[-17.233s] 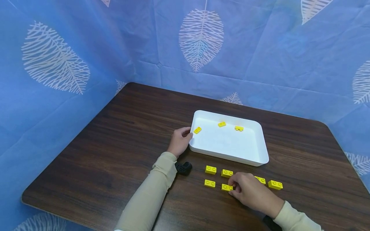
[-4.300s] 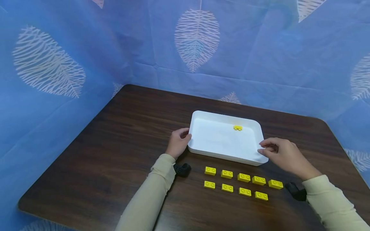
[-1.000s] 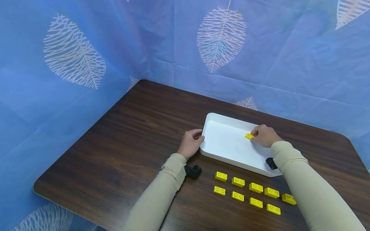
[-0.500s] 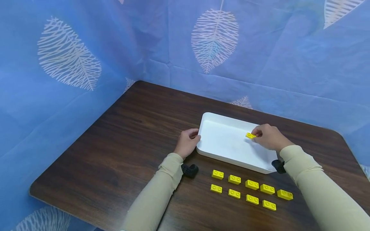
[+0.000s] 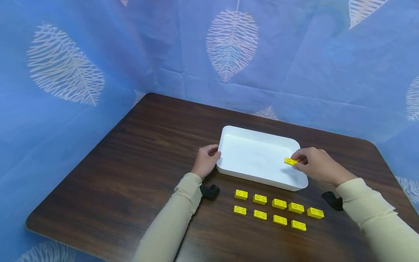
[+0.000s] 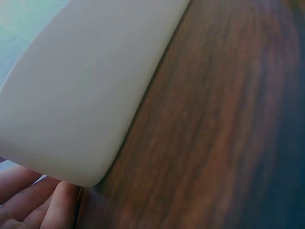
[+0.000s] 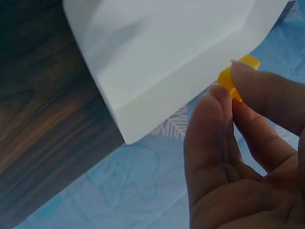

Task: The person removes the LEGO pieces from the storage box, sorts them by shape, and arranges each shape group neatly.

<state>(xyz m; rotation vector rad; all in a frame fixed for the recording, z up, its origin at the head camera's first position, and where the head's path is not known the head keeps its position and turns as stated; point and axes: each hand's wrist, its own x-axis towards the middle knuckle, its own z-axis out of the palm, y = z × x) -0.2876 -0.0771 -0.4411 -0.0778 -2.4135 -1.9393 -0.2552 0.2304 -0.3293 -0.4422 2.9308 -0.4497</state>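
Note:
In the head view a yellow toy brick point(image 5: 290, 161) with two studs is pinched between the thumb and fingers of my right hand point(image 5: 319, 165), above the right end of the white tray point(image 5: 258, 178). The right wrist view shows the same yellow brick point(image 7: 248, 62) at the fingertips, partly hidden by them. My left hand point(image 5: 204, 161) holds the tray's left end, thumb and fingers at its rim. Seen from the left wrist, the fingers point(image 6: 28, 200) lie at the tray's corner point(image 6: 90, 176). No other brick shows inside the tray.
Several yellow two-stud bricks point(image 5: 279, 203) stand in two rows on the dark wooden table point(image 5: 131, 163) in front of the tray, the rear row reaching further right. A blue cloth with white leaf prints point(image 5: 232, 43) hangs behind the table.
My right hand lifted the last brick from the tray floor and moved it toward the tray's right end. Over the longer span, the front row grew to the right. The left hand stayed.

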